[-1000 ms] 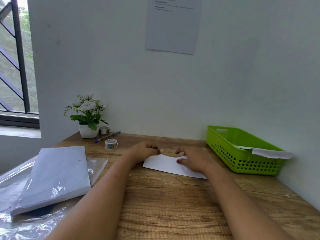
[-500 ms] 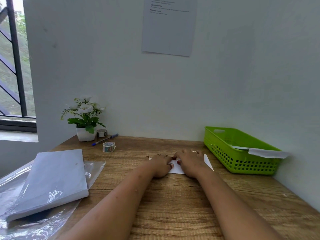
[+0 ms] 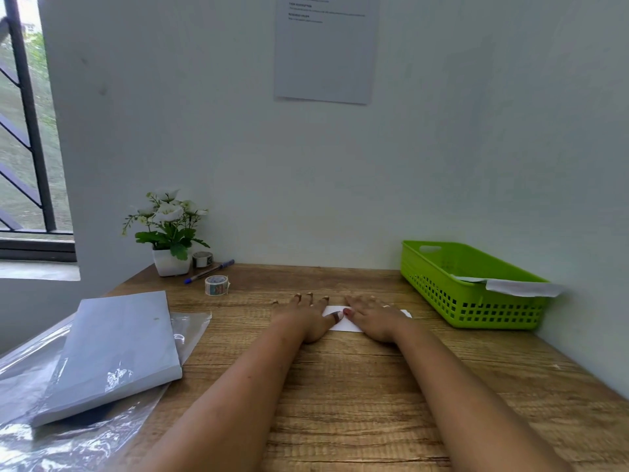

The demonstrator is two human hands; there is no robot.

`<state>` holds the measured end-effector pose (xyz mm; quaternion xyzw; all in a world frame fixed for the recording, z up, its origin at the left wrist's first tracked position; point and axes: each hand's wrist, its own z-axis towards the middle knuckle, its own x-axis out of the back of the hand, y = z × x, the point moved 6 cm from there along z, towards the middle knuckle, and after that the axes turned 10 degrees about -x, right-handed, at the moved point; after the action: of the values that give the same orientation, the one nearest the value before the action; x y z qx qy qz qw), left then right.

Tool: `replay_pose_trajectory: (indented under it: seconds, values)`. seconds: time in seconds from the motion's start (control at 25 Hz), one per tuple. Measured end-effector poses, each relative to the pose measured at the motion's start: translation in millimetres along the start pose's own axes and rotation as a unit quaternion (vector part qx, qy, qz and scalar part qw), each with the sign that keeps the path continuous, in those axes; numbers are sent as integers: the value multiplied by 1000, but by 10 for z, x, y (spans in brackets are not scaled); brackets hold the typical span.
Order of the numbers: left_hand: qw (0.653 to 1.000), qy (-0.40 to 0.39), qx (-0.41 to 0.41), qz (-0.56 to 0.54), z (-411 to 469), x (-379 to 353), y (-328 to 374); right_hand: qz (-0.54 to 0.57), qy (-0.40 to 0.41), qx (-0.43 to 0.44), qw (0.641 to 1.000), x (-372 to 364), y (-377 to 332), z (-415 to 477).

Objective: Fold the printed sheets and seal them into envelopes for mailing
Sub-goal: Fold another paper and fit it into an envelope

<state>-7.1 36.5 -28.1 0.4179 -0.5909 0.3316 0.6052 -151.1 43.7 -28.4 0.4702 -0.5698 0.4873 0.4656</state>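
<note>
Folded sheet (image 3: 349,326): L hand (image 3: 304,319), R hand (image 3: 374,320) now flat (were curled).

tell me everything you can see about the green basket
The green basket is a lime, plastic-looking rectangular bin with lattice-holed walls and a cut-out handle slot in its far end. It stands upright on the wooden table, at its right side near the wall. A white paper lies in it, one end hanging over the near right rim.
</note>
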Motion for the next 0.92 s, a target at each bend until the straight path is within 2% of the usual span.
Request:
replay_pose_trajectory:
  seconds: [0.36,0.48,0.56,0.6,0.72,0.8,0.92]
  values:
    - [997,-28,69,-28,-187,19,-215,6,13,-128,992,25,365,-33]
    - [996,-28,76,-35,-309,21,-303,-64,120,-162,977,155,327,-120]
    - [996,-21,84,-38,-375,26,-296,-98,182,-114,972,214,46,-186]
    - [995,-16,89,-37,-401,32,-283,-79,175,-77,978,190,-139,-205]
    - [993,-11,110,-35,-444,54,-239,-15,52,23,998,-13,-556,-213]
    - [992,-13,122,-30,-454,59,-233,-17,7,29,999,-68,-511,-171]
    - [992,-16,123,-32,-475,67,-237,-23,-12,-21,999,-56,-186,-55]
